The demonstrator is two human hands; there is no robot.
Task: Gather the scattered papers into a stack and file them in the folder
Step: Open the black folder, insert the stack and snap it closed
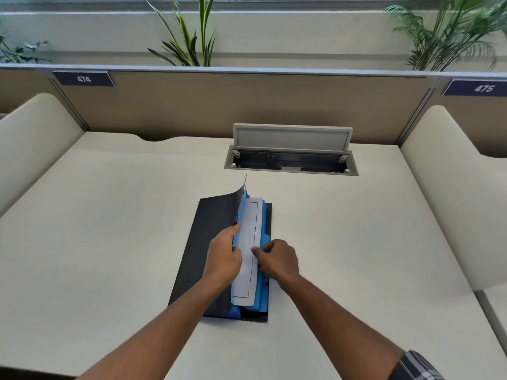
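While left grip lifts folder cover, right grip pinches papers.

Folder: black cover and back, with bright blue dividers inside; papers white, the top sheet carrying a thin dark rectangular border line. Desk pale cream, side screens the same cream, rear partition tan-beige with a grey top rail; number plates navy with white digits, cable box light grey with a black interior. Sleeve at the right arm grey-and-white plaid; plants green, some leaves edged yellowish.
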